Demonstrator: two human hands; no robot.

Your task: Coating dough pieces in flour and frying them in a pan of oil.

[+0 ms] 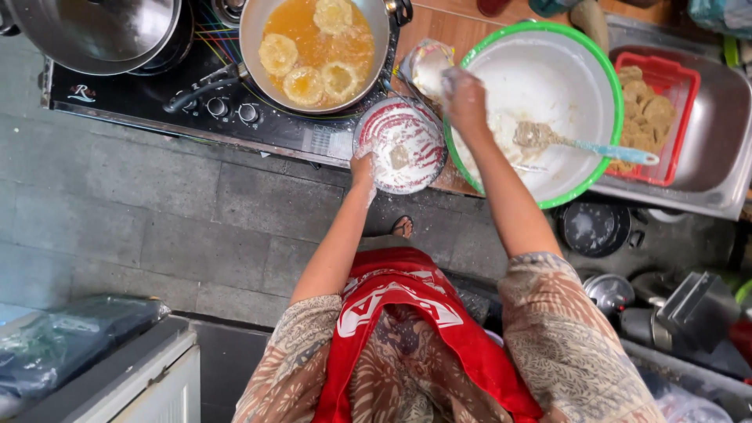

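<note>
From the head camera, I look straight down on my two arms reaching over a tabletop (439,184) crowded with cookware. My left hand (362,169) grips the near rim of a small red-striped plate (401,145) dusted white with flour; the fingers are closed on that rim, thumb on top as far as I can tell. The plate sits at the near edge of the tabletop, between the stove (157,98) and the large bowl (540,113), just beside both.

My right hand (464,100) hovers over the left rim of the green-edged bowl, coated in flour. Its fingers look bunched together, but the flour and blur keep me from telling whether they pinch anything. A spoon (580,143) with a pale blue handle lies inside the bowl, its head caked in batter.

I judge the plate to be light and stiff, but floury and so slippery at the rim; a pinch at the edge with the thumb on top suits it, kept level so the flour stays on. Any dough piece would be soft and sticky, easily deformed.

Beyond, a pan (317,51) of oil holds four pale rings frying. At the right, a red basket (654,117) holds browned pieces in the sink (717,168).
</note>
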